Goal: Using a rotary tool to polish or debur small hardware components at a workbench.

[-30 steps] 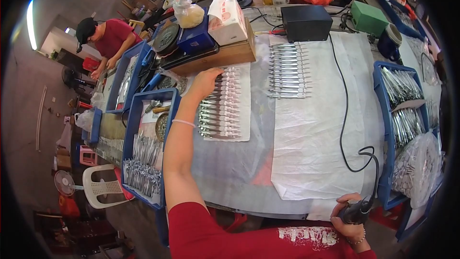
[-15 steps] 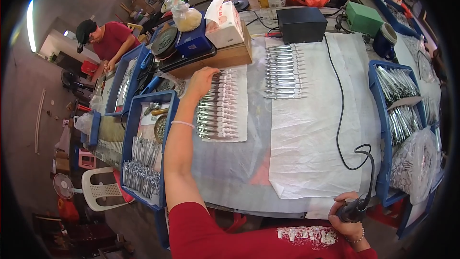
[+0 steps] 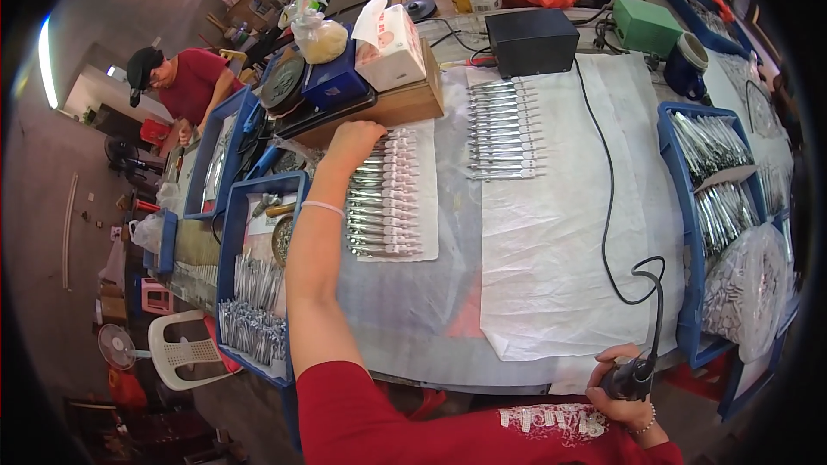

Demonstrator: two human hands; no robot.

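My left hand point(image 3: 351, 146) is at the far end of a row of slim silver metal pieces with pale ends point(image 3: 398, 194), side by side on a white sheet. Its fingers look bent and pressed together at the topmost pieces; what is between them is hidden. My right hand point(image 3: 622, 392) is wrapped round a black corded hand tool point(image 3: 633, 376) near the front edge of the table, close to my body. The tool's working end does not show. A second row of slim silver pieces point(image 3: 506, 129) lies on a white cloth point(image 3: 564, 267) to the right.
Blue trays of metal parts stand at left point(image 3: 226, 263) and right point(image 3: 689, 297). The tool's black cord point(image 3: 610, 207) crosses the cloth. At the back are a wooden box point(image 3: 431, 90), tissue box point(image 3: 392, 56), black box point(image 3: 534, 41) and blue mug point(image 3: 687, 69). A co-worker point(image 3: 194, 90) sits far left.
The view has shifted slightly, so the table things sit a little further left. My left hand remains at the far end of its row; my right hand still holds the tool.
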